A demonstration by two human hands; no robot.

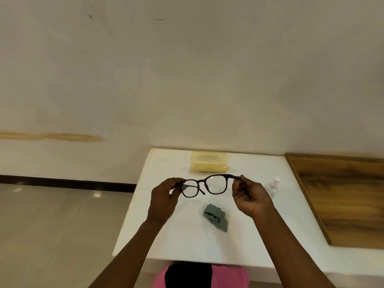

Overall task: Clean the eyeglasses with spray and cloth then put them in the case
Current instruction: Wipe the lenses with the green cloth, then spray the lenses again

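Black-framed eyeglasses (202,182) hang in the air above the white table (166,235), lenses facing me. My left hand (164,201) pinches the frame's left end, and my right hand (249,197) pinches its right end. One temple looks folded behind the left lens. Below the glasses a crumpled grey cloth (216,217) lies on the table. A small clear spray bottle (272,187) with a pale cap stands to the right, partly behind my right hand. The translucent yellow case (208,161) sits shut at the table's far edge by the wall.
A wooden board (342,196) adjoins the table on the right. The wall rises directly behind the table. Tiled floor (52,225) lies beyond the table's left edge. Pink and black clothing shows under the near edge.
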